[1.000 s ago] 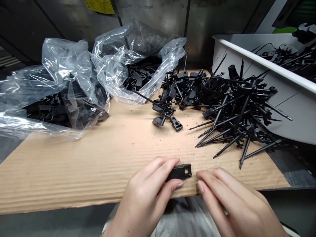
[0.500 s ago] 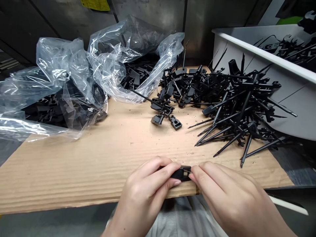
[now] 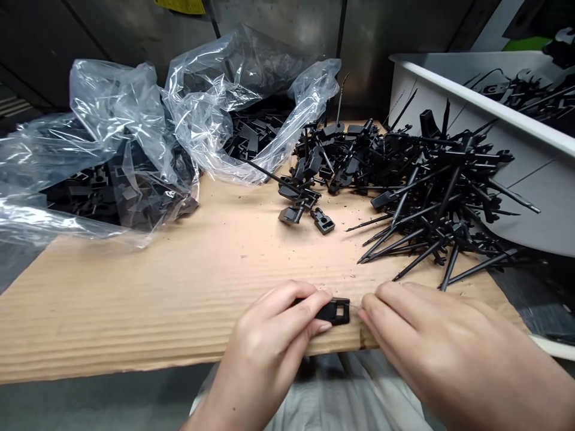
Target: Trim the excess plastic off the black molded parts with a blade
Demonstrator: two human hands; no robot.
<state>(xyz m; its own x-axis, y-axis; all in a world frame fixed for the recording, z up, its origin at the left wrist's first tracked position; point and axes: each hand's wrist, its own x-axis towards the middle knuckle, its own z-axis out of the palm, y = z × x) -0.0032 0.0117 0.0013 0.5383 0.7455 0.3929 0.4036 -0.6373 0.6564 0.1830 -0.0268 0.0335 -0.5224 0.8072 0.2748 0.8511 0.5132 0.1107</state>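
Note:
Near the front edge of the cardboard sheet (image 3: 148,299), my left hand (image 3: 281,329) is closed on a small black plastic part (image 3: 336,311). The part's right end, with a square opening, sticks out past the fingertips. Just right of it, the fingers of my right hand (image 3: 404,335) are pinched together. A thin, faint line shows between those fingertips and the part; what the right hand pinches is too small to make out.
Black rod-like parts (image 3: 449,179) lie in a tangled heap at the right, against a white bin (image 3: 471,96) holding more. Two clear plastic bags (image 3: 121,114) (image 3: 202,126) with black parts stand back left. A loose black piece (image 3: 322,220) lies mid-sheet.
My right hand has moved right, away from the black part, uncovering its right end. My left hand keeps its hold. The view has shifted slightly.

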